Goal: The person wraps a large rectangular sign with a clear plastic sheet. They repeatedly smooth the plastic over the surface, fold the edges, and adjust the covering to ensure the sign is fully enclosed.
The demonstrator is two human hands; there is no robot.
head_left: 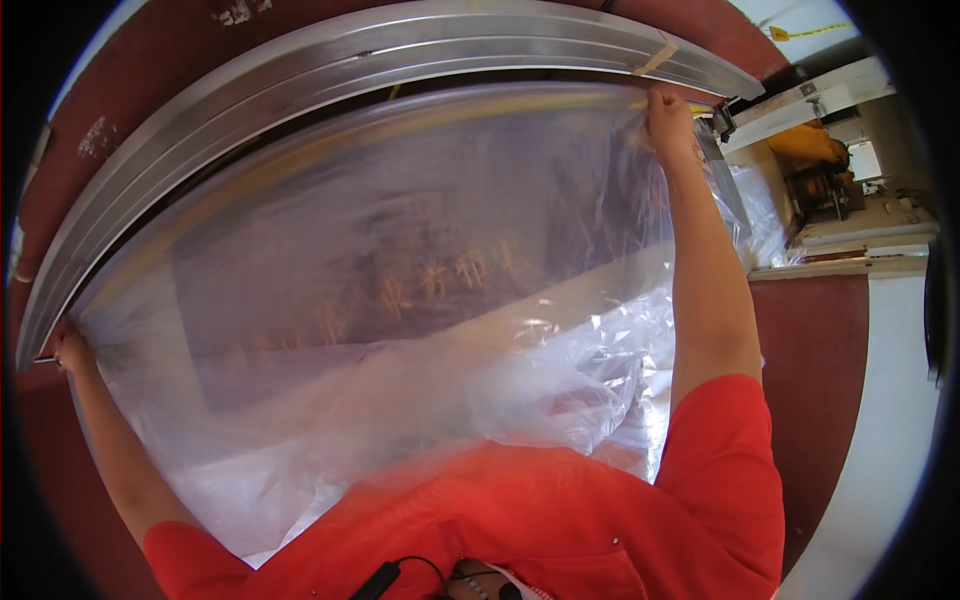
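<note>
A large clear plastic sheet (420,390) is stretched out in front of me, with its upper edge just under a silver metal shutter (400,45). My right hand (670,125) is closed in a pinch on the sheet's upper right corner, close to the shutter's right end. At the far left, my left hand (72,350) is closed on the opposite corner, beside the shutter's left end. A yellowish band (250,185) runs along the sheet's upper edge. Below, the film hangs loose and wrinkled across my red shirt. Through it, a dark panel with pale markings shows blurred.
Dark red wall (815,370) surrounds the opening, with a white wall part (890,430) at the right. A beige strip (655,55) crosses the shutter. More crumpled plastic (760,215) lies right of my right arm, near a white ledge (810,105) and cluttered objects.
</note>
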